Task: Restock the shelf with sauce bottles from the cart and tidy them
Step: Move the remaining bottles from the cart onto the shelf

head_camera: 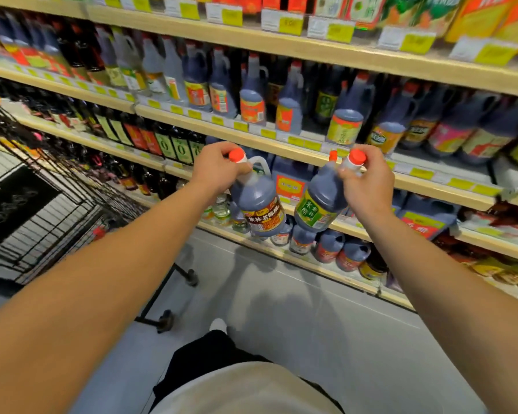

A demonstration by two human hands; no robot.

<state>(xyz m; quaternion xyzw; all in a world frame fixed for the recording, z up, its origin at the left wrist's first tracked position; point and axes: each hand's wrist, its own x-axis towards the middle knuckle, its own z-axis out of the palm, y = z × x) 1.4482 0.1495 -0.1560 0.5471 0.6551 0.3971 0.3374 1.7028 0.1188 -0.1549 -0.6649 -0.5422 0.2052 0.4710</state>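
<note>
My left hand (pixel 214 171) grips the neck of a dark sauce bottle with a brown-and-red label (pixel 259 201) and an orange cap. My right hand (pixel 368 183) grips the neck of a dark sauce bottle with a green label (pixel 319 201), also orange-capped. Both bottles hang tilted in the air in front of the wooden shelf (pixel 311 158), about level with its middle tiers. The black wire cart (pixel 42 186) stands to the left, beside the shelf.
The shelf tiers are packed with dark sauce jugs and bottles, with yellow price tags along each edge. Smaller jugs (pixel 326 249) line the lowest tier. The grey floor (pixel 281 309) lies below, with my leg and white shoe at bottom centre.
</note>
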